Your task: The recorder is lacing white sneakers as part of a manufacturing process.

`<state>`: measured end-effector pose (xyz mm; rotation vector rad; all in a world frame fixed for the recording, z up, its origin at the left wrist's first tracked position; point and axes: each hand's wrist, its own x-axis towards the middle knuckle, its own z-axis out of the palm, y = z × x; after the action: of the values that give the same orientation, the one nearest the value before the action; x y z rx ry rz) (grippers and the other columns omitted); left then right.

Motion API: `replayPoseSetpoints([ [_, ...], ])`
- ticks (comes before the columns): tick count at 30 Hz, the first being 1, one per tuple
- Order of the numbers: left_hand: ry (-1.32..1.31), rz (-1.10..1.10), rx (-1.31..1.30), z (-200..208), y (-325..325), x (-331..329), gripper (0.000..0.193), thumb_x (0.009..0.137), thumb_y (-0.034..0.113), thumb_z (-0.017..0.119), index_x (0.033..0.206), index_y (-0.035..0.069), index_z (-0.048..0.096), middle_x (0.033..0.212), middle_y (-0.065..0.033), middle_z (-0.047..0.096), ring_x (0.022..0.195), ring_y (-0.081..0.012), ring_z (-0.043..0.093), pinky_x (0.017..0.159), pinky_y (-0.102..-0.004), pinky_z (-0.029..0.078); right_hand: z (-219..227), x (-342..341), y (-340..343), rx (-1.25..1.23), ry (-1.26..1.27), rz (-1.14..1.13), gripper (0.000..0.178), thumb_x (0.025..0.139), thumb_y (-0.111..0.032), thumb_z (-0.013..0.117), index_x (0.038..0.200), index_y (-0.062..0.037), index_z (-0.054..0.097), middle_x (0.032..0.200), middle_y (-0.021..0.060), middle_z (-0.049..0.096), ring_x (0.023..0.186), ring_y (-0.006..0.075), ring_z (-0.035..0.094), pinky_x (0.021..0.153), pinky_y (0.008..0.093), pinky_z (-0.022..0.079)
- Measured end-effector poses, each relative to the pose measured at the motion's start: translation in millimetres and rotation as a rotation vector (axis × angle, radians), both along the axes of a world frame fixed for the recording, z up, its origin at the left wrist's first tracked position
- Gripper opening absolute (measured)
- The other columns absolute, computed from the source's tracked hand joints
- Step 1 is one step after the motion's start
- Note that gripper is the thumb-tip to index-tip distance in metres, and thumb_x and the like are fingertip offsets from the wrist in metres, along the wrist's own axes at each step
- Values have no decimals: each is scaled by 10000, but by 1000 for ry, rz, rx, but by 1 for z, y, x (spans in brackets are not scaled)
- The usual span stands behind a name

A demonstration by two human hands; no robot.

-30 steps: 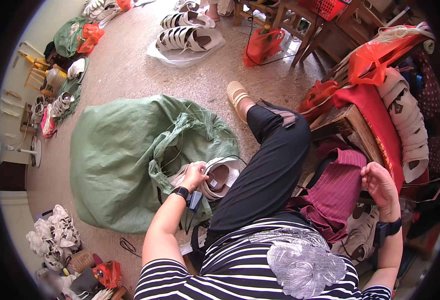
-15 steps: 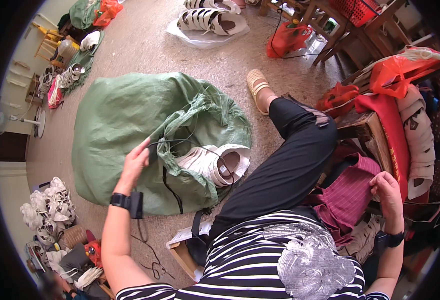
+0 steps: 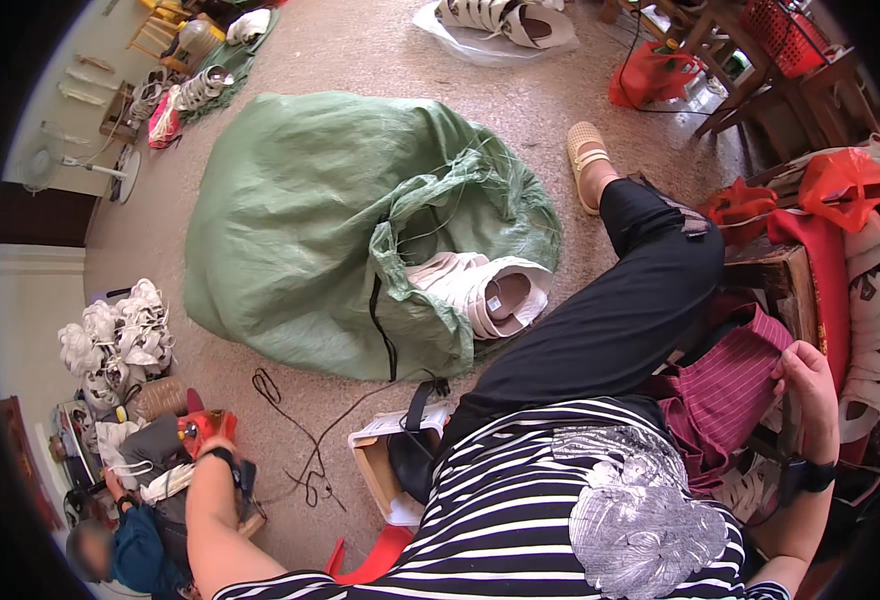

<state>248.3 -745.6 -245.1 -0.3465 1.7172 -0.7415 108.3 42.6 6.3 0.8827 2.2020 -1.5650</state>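
Observation:
My left hand is low on the left, in front of a red plastic bag among the things there; its fingers are blurred and partly hidden. My right hand is raised at the right with fingers pinched together beside the edge of a maroon striped cloth. What it pinches, if anything, is hidden. Before me slumps a large green woven sack, its mouth open toward my leg. Stacked white shoe uppers poke out of it. A black cord trails in loops over the floor.
An open box with dark contents stands by my hip. White shoe pieces are heaped at left, near another person. Wooden furniture with red bags crowds the right. Strappy shoe uppers lie on plastic farther off.
My left hand has left the sack's mouth and swung down and left. The black cord that looped over the sack's opening now lies on the floor. The whole view has shifted.

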Motion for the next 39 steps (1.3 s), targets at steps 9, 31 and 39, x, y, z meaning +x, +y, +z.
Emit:
replayPoseSetpoints([
  [9,-400,258,657,66,76,72,350,777,304,603,992,60,731,1062,-205,688,993,-338,674,832,-392,521,-21,-20,1,42,91,173,226,978,-224,564,821,-62,562,743,12,588,576,65,532,553,193,426],
  [31,290,397,626,13,137,-56,272,787,264,603,816,23,726,876,-201,704,822,-351,695,727,-474,533,-19,-14,9,105,87,186,272,982,-263,559,787,-74,575,668,21,599,484,77,531,458,196,411],
  [39,1038,16,1537,-12,279,-271,223,884,232,601,893,17,658,886,-197,654,875,-387,621,775,-451,489,-32,-3,2,138,135,76,276,965,-239,594,752,-64,574,651,16,582,487,64,504,444,204,403],
])
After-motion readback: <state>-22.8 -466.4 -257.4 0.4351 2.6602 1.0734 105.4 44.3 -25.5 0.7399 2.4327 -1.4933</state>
